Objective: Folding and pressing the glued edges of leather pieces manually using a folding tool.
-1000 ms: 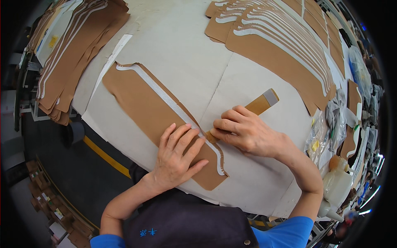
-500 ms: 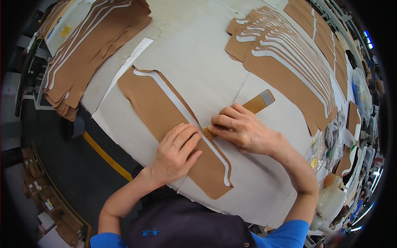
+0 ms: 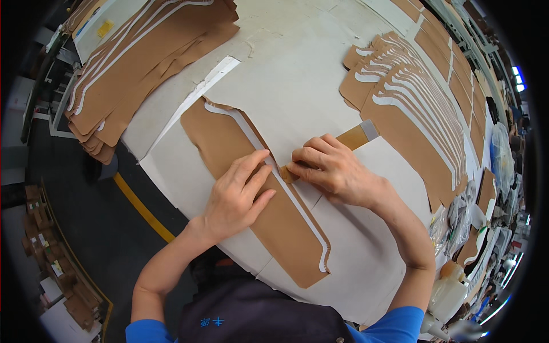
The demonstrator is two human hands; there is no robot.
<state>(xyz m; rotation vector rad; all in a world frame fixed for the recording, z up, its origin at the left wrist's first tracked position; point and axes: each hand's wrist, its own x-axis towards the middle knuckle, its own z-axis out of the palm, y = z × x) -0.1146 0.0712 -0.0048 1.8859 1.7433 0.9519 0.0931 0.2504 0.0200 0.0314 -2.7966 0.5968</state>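
A brown cut panel (image 3: 283, 246) with a white strip (image 3: 298, 208) along its right edge lies diagonally across the pale table (image 3: 286, 74). My left hand (image 3: 237, 194) rests on the panel with fingers apart, the fingertips at the white strip. Just right of it, my right hand (image 3: 334, 171) grips a flat yellowish-tan tool (image 3: 357, 137) with a grey end, its near part at the panel's edge. The rest of the tool's near part is hidden under my fingers.
Stacks of similar panels lie at the upper left (image 3: 157, 46) and upper right (image 3: 394, 120). Crumpled plastic bags (image 3: 460, 211) and a translucent jug (image 3: 443, 294) sit at the right edge. A white strip (image 3: 194, 100) lies left of the panel. Cartons (image 3: 57, 263) stand below left.
The view has shifted, so panels and stacks appear further right. My left fingers have moved up along the white strip, closer to its upper part. My right hand keeps hold of the tool at the edge.
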